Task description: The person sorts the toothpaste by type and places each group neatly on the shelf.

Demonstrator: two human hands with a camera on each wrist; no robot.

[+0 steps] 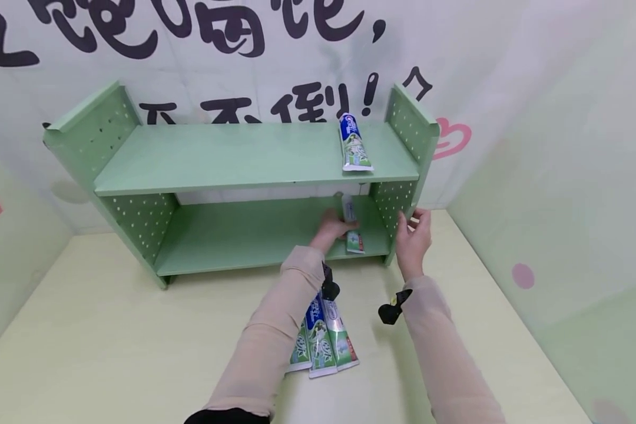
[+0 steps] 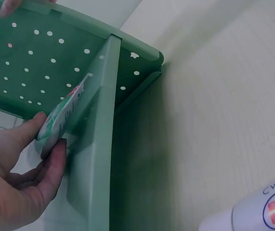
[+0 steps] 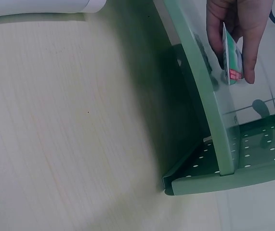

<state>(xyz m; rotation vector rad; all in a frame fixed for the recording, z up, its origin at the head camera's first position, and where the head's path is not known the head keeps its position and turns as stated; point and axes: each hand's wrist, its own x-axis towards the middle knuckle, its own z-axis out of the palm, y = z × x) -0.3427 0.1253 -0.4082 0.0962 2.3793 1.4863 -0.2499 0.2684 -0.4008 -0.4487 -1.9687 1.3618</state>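
Observation:
My left hand (image 1: 335,227) pinches a toothpaste tube (image 1: 355,241) between thumb and fingers, at the right end of the lower shelf (image 1: 244,232). In the left wrist view the tube (image 2: 62,113) is tilted, its flat crimped end pointing up and away from the hand (image 2: 26,178). My right hand (image 1: 414,241) is at the front edge of the right side panel (image 1: 397,203), thumb on the inner side and fingers outside. Only its fingertips (image 2: 9,6) show in the left wrist view; the right wrist view shows the left hand (image 3: 243,33) instead.
Another toothpaste tube (image 1: 354,144) lies on the upper shelf (image 1: 233,156), near its right end. Several tubes (image 1: 322,344) lie side by side on the pale table (image 1: 138,347), partly under my left forearm. Walls stand behind and beside the green rack.

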